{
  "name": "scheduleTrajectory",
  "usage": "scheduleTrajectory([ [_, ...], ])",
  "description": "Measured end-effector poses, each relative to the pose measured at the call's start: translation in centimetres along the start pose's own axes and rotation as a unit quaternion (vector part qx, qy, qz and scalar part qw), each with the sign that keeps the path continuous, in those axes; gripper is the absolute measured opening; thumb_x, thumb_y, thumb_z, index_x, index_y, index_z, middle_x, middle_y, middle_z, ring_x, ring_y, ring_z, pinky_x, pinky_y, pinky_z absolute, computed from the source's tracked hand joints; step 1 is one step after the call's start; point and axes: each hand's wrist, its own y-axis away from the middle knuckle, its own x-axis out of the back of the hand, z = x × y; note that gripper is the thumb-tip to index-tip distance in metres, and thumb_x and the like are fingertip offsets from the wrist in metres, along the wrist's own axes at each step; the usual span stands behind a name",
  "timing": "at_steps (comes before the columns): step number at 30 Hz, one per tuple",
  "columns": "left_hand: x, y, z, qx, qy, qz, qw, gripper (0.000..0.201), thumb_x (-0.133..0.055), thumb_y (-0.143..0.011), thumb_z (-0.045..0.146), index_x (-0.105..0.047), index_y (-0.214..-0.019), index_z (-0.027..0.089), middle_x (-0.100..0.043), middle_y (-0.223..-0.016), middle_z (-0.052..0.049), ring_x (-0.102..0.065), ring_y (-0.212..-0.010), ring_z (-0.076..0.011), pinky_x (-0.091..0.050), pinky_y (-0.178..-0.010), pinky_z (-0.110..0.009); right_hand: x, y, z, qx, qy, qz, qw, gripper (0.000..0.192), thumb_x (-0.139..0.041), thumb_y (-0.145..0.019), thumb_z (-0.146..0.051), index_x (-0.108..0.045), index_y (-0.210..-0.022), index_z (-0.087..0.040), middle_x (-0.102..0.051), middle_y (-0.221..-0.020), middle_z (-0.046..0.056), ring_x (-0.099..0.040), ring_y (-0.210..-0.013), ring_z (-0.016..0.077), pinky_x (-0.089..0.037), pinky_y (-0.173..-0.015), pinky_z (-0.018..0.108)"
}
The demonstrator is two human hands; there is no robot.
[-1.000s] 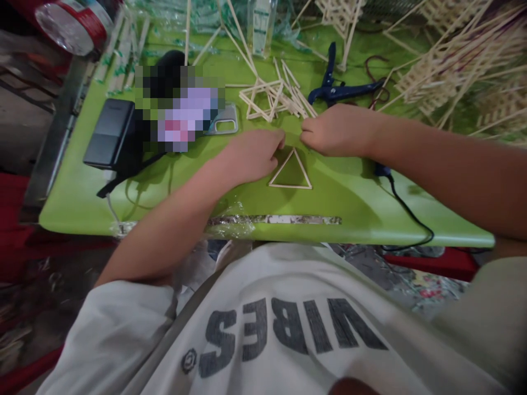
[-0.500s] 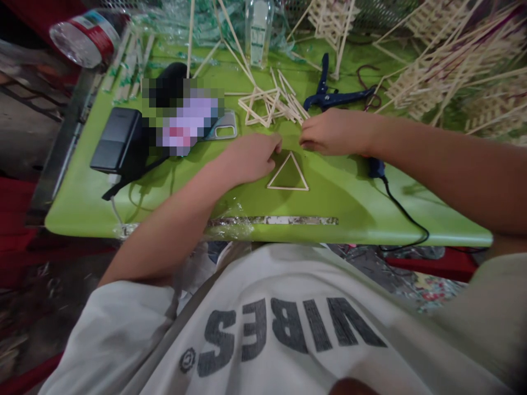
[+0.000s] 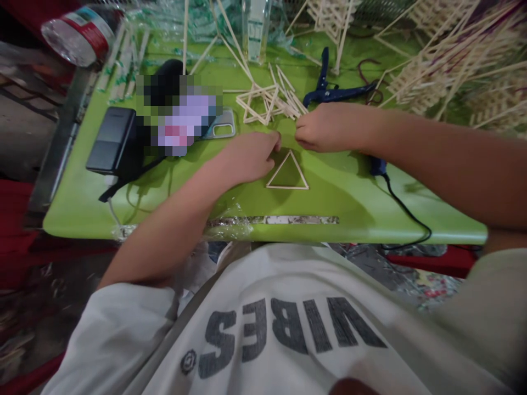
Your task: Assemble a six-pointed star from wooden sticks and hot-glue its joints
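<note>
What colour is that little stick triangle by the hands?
The stick triangle is pale cream, like plain wood; the head view shows it best.

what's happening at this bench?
A person has both hands over a green table. The left hand is beside a flat stick triangle; the right hand is just beyond it, near loose sticks. Whether either hand's fingers hold anything isn't clear. A dark blue tool lies beyond the right hand.

Left hand (image 3: 255, 156) is near stick triangle (image 3: 288, 187); right hand (image 3: 320, 127), too.
</note>
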Motion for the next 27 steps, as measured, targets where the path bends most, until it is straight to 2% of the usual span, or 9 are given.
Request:
scheduleTrajectory([
  [4,0.2,0.1,0.2,0.002,-0.002,-0.002,1.0,0.052,-0.059,-0.1,0.02,-0.073,-0.15,0.025,-0.085,-0.117,-0.012,-0.081,-0.109,-0.0347,-0.063,-0.097,-0.046,-0.1,0.0,-0.1,-0.014,0.005,0.008,1.0,0.021,-0.064,-0.11,-0.011,-0.081,-0.096,-0.012,-0.084,-0.112,0.015,-0.071,-0.1,0.0242,-0.047,-0.093,0.046],
  [9,0.3,0.1,0.3,0.001,-0.007,-0.007,1.0,0.051,-0.059,-0.101,0.019,-0.072,-0.15,0.024,-0.085,-0.119,-0.012,-0.081,-0.11,-0.0343,-0.062,-0.093,-0.045,-0.6,-0.1,0.0,-0.006,-0.037,0.022,0.999,0.031,-0.057,-0.11,-0.01,-0.08,-0.089,-0.014,-0.082,-0.102,0.014,-0.065,-0.093,0.0216,-0.047,-0.089,0.045],
  [14,0.4,0.1,0.4,0.002,-0.011,-0.009,1.0,0.049,-0.058,-0.102,0.016,-0.071,-0.149,0.023,-0.086,-0.118,-0.012,-0.082,-0.109,-0.035,-0.061,-0.089,-0.044,-0.9,-0.2,0.1,-0.01,-0.032,0.02,0.999,0.02,-0.066,-0.098,-0.007,-0.079,-0.087,-0.017,-0.082,-0.101,0.012,-0.067,-0.093,0.0239,-0.048,-0.088,0.046],
  [16,0.4,0.1,0.4,-0.002,-0.013,-0.005,1.0,0.048,-0.058,-0.102,0.016,-0.072,-0.148,0.023,-0.086,-0.119,-0.012,-0.082,-0.11,-0.0351,-0.062,-0.09,-0.044,-0.9,-0.2,0.1,-0.007,-0.009,0.012,1.0,0.021,-0.064,-0.101,-0.009,-0.08,-0.09,-0.016,-0.083,-0.104,0.014,-0.068,-0.094,0.0242,-0.048,-0.089,0.046],
  [20,0.4,0.1,0.5,-0.001,-0.022,-0.001,1.0,0.047,-0.059,-0.102,0.016,-0.073,-0.146,0.023,-0.086,-0.121,-0.013,-0.082,-0.11,-0.0351,-0.061,-0.09,-0.044,-0.7,-0.3,0.0,-0.004,0.034,0.003,0.999,0.036,-0.052,-0.116,-0.02,-0.081,-0.094,-0.014,-0.082,-0.107,0.014,-0.069,-0.096,0.0212,-0.048,-0.088,0.045],
  [24,0.4,0.1,0.4,0.001,-0.019,-0.005,1.0,0.048,-0.058,-0.102,0.017,-0.071,-0.148,0.023,-0.085,-0.123,-0.013,-0.082,-0.113,-0.0355,-0.061,-0.091,-0.044,-0.1,-0.3,0.0,0.005,0.044,0.008,0.999,0.03,-0.056,-0.114,-0.02,-0.082,-0.1,-0.015,-0.083,-0.11,0.013,-0.071,-0.097,0.0238,-0.049,-0.088,0.043],
  [27,0.4,0.2,0.4,-0.002,-0.026,-0.005,1.0,0.048,-0.057,-0.103,0.019,-0.071,-0.149,0.022,-0.085,-0.124,-0.013,-0.082,-0.114,-0.0352,-0.06,-0.093,-0.044,0.5,0.0,0.0,0.026,0.047,0.008,0.999,0.034,-0.051,-0.115,-0.02,-0.084,-0.104,-0.014,-0.084,-0.114,0.015,-0.074,-0.1,0.0277,-0.051,-0.088,0.044],
])
